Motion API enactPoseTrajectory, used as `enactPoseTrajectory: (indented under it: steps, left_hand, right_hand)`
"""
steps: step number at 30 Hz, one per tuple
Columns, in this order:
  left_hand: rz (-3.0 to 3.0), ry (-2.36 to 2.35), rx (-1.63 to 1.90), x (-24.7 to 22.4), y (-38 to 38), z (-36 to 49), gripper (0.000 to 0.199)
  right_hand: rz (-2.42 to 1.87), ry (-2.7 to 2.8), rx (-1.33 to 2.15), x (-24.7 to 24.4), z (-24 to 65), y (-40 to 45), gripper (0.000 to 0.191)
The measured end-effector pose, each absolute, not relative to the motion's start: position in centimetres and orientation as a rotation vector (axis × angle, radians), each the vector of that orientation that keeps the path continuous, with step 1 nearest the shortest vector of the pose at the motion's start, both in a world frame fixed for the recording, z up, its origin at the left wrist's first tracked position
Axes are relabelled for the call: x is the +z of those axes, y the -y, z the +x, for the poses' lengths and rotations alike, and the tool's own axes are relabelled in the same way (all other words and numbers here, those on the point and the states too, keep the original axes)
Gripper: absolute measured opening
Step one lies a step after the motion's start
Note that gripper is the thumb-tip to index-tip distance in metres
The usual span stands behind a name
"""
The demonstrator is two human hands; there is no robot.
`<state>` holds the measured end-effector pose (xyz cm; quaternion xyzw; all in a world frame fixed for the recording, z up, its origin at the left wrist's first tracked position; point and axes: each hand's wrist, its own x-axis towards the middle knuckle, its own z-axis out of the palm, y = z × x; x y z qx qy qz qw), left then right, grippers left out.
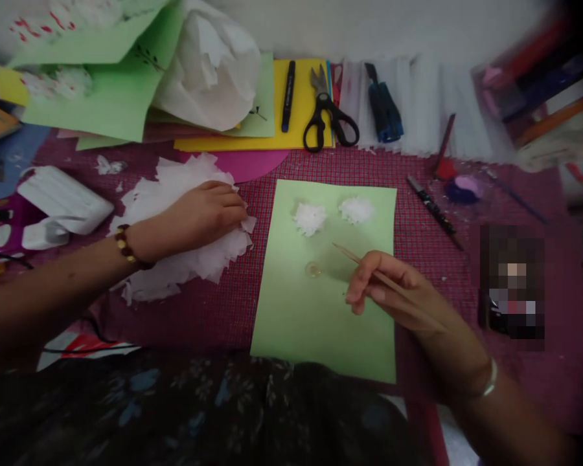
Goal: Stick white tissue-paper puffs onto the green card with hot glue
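My left hand (208,210) rests on a spread pile of torn white tissue paper (175,272), its fingers bent together at the pile's right edge. A corner of tissue shows by the fingertips, which are partly hidden. In my right hand (388,285) is a thin wooden stick (344,252), pinched between the fingers, with its pointed tip slanting up and left above a green sheet of paper (311,330). Two fluffy white tissue tufts, a left tuft (309,218) and a right tuft (357,210), sit near the sheet's top. Below them is a small round glue spot (313,269).
Black-handled scissors (326,110) and a marker (288,97) lie on yellow paper behind the green sheet. Further right are a blue stapler (385,110), a dark pen (434,210) and a paint-smeared lid (464,189). A white glue gun (65,197) lies left.
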<state>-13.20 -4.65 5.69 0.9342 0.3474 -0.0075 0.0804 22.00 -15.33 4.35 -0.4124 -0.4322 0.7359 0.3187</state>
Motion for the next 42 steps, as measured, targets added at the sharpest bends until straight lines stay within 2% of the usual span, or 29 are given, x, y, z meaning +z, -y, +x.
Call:
enactPoseTrajectory:
  steps: [4,7,9,12,16,21,29,33,42]
  left_hand:
    - [2.715,-1.035,0.303,6.7,5.5,-12.6,0.019]
    - [2.470,-1.121,0.620,8.2,7.6,-10.4,0.016]
    - [2.326,-1.163,0.688,8.7,9.1,-8.6,0.017]
    - [2.230,-1.212,0.702,7.9,10.6,-6.1,0.017]
    - [2.550,-1.298,0.726,5.4,11.4,-4.2,0.018]
    - [2.983,-1.223,0.429,2.8,12.1,-3.8,0.028]
    - [2.838,-1.121,0.533,0.8,12.5,-4.0,0.027]
    - [2.766,-1.159,0.566,0.9,12.4,-3.9,0.027]
    - [2.713,-1.092,0.703,0.8,12.4,-3.7,0.027]
  right_hand:
    - [-0.977,1.131,1.922,3.7,22.1,15.1,0.020]
    - [-0.996,1.078,1.843,3.0,21.9,14.9,0.035]
    - [-1.049,1.063,1.759,2.5,21.8,14.9,0.048]
    - [-1.102,1.050,1.626,2.1,21.7,14.7,0.053]
    - [-1.137,1.047,1.516,1.9,21.6,14.6,0.051]
    - [-1.097,1.096,1.497,1.5,21.6,14.5,0.042]
    - [-1.138,1.237,1.297,3.0,21.1,15.2,0.019]
    - [-1.169,1.303,1.354,3.7,20.2,14.5,0.019]
    - [-1.151,1.253,1.299,1.2,19.8,13.7,0.023]
